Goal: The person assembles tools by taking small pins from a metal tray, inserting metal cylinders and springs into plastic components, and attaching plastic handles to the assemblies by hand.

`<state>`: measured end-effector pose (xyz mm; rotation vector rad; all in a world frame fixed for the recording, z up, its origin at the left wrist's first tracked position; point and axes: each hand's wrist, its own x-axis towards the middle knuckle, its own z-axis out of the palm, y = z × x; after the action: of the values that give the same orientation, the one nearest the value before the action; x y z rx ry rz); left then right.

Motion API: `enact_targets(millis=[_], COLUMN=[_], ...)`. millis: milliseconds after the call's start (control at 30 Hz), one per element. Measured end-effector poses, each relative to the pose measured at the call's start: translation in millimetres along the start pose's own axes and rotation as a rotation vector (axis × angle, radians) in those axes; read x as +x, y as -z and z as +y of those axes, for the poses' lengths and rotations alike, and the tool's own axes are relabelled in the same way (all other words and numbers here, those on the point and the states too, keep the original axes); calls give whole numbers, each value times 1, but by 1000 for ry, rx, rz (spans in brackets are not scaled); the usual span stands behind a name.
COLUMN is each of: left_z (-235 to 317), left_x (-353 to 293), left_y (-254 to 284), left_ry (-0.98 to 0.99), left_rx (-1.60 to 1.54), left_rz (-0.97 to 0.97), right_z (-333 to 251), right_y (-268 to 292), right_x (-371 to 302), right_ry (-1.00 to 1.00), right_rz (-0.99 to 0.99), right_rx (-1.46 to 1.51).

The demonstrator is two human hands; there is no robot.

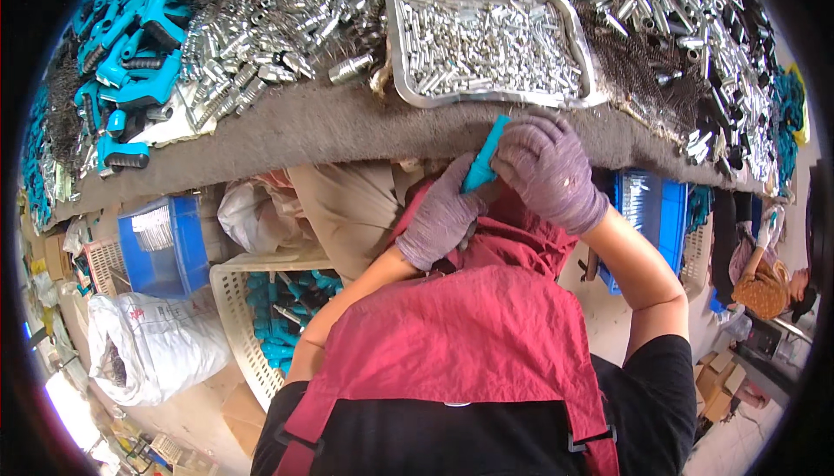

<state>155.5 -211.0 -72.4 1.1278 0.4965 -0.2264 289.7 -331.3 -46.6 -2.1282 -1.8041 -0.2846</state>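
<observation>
My left hand (441, 212), in a greyish-purple knit glove, is closed around the lower end of a slim teal plastic part (488, 155). That part tilts up and to the right, just below the bench edge. Right beside it is my right hand (549, 170), gloved the same way, its fingers curled in against the teal part; whatever they pinch is hidden. Beyond both hands a metal tray (401, 59) full of small silver pins and cylinders rests on the bench's grey cloth cover (295, 125).
Teal pistol-shaped housings (143, 76) pile up at far left. Loose silver metal parts (287, 7) and dark springs cover the bench. Below stand blue bins (165, 254), a cream crate (234, 311) of teal parts and a white sack (161, 346). Another person (764, 289) is at far right.
</observation>
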Motion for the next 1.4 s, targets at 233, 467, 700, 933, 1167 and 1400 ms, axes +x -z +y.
enact_targets(millis=[233,467,700,933,1167,1400], left_z=[-8,-11,-8,-3,-19,4], left_x=[-4,-10,-9,-12,-3,-9], left_y=[3,8,5,2,14,4], left_ry=[32,128,151,173,205,170], left_rx=[-72,-269,-388,-359,-194,-363], left_rz=[-77,-126,-138,-128,-96,-105], right_z=[-7,-9,-8,-3,-6,0], right_y=[-18,-15,-12,-13,-20,-23], right_x=[-10,-1,10,3,5,9], right_ry=[-14,93,138,23,12,48], right_rz=[167,115,45,74,142,184], right_rx=[22,24,85,225,87,129])
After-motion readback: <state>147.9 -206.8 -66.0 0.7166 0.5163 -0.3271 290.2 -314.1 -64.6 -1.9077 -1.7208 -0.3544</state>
